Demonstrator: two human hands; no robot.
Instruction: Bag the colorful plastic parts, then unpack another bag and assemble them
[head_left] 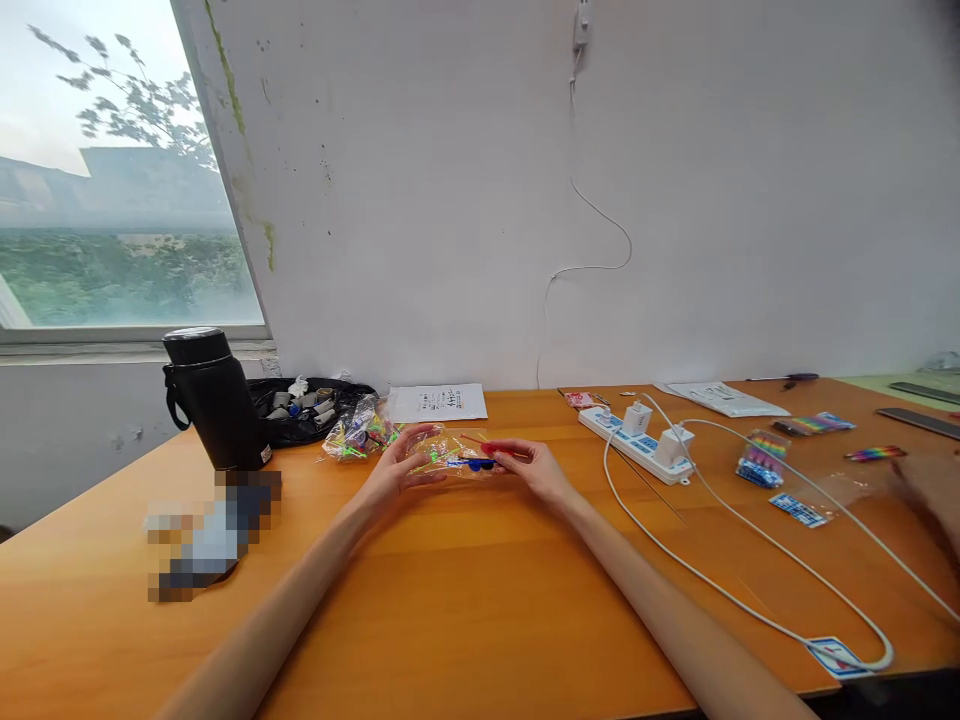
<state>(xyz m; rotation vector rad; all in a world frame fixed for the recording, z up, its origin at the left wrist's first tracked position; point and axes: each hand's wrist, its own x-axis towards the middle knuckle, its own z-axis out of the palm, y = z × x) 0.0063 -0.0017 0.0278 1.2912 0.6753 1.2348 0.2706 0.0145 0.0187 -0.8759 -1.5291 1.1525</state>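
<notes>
Over the middle of the orange table (465, 590), both my hands hold a small clear plastic bag (454, 455) with colourful small pieces inside. My left hand (397, 468) grips the bag's left end. My right hand (529, 465) pinches its right end, where a red and a blue piece show. Just behind, to the left, lies a pile of similar clear bags with bright pieces (360, 430).
A black flask (214, 400) stands at the left beside a black bag of small grey parts (304, 405). A paper sheet (439, 402), a white power strip (637, 440) with chargers and cables, and colourful packets (765, 462) lie to the right. Another person's blurred hand (930, 495) is at the far right.
</notes>
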